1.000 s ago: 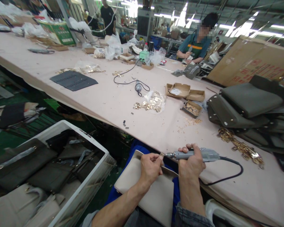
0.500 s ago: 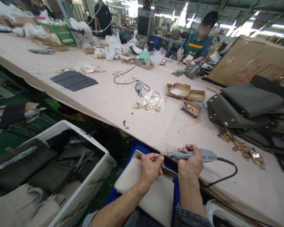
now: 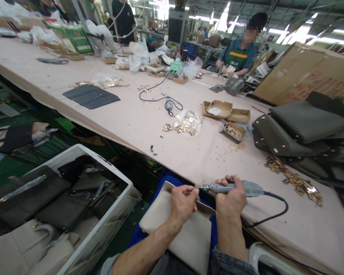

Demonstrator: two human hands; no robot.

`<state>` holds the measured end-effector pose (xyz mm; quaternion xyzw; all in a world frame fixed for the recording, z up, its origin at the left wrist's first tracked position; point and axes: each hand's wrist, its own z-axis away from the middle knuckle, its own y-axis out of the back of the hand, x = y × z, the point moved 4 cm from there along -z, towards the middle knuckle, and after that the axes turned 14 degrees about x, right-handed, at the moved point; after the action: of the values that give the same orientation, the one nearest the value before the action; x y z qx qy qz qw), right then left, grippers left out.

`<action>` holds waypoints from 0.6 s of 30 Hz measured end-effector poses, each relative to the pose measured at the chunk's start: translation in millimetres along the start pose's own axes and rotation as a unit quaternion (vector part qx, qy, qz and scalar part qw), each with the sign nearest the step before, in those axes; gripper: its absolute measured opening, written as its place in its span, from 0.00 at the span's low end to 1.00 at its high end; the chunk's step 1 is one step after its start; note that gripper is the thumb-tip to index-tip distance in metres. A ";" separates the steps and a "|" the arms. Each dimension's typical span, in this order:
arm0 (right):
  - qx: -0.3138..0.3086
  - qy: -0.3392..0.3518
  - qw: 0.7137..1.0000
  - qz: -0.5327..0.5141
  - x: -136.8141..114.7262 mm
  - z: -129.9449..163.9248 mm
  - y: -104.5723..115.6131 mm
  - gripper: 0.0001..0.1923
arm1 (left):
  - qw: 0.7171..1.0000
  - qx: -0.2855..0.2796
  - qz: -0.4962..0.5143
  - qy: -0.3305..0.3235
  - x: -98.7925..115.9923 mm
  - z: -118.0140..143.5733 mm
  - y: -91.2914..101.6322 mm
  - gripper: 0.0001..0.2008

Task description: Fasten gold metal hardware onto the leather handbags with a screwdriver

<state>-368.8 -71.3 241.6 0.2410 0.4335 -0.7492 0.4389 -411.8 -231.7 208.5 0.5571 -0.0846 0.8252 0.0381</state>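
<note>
A grey corded electric screwdriver (image 3: 223, 187) lies level in my right hand (image 3: 231, 196), whose fingers are wrapped round its body. Its bit points left and meets my left hand (image 3: 185, 200). There, thumb and forefinger pinch a small gold metal fitting (image 3: 196, 186) at the raised edge of a beige bag (image 3: 189, 238). The bag rests on my lap over blue cloth (image 3: 164, 176). My fingers partly cover the fitting, so its exact shape and any screw are hidden.
The long covered table (image 3: 183, 156) bears gold fittings (image 3: 294, 179), a small box of screws (image 3: 233, 131), a second screwdriver (image 3: 169, 104) and stacked dark bags (image 3: 306, 122). A white crate (image 3: 117, 173) of bags stands left. A co-worker (image 3: 240, 53) sits across the table.
Both hands, the screwdriver and the bag keep almost the same place. The whole view has shifted slightly. Across the table, the co-worker's hands have moved a little.
</note>
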 end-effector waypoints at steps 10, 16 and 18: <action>0.006 -0.012 1.000 0.001 2.9 -4.8 0.1 0.12 | 1.000 0.001 0.004 0.001 -1.6 0.3 -0.3 0.12; 0.027 -0.025 0.999 0.010 4.4 -6.7 -1.0 0.10 | 1.000 -0.003 0.013 0.004 -4.1 0.1 -1.5 0.13; 0.035 -0.027 0.999 0.020 5.1 -7.2 -0.6 0.10 | 1.000 -0.006 0.011 0.005 -4.0 0.2 -1.6 0.13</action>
<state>-372.1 -67.3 234.4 0.2445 0.3900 -0.7614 0.4565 -409.9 -230.0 205.0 0.5519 -0.0959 0.8277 0.0328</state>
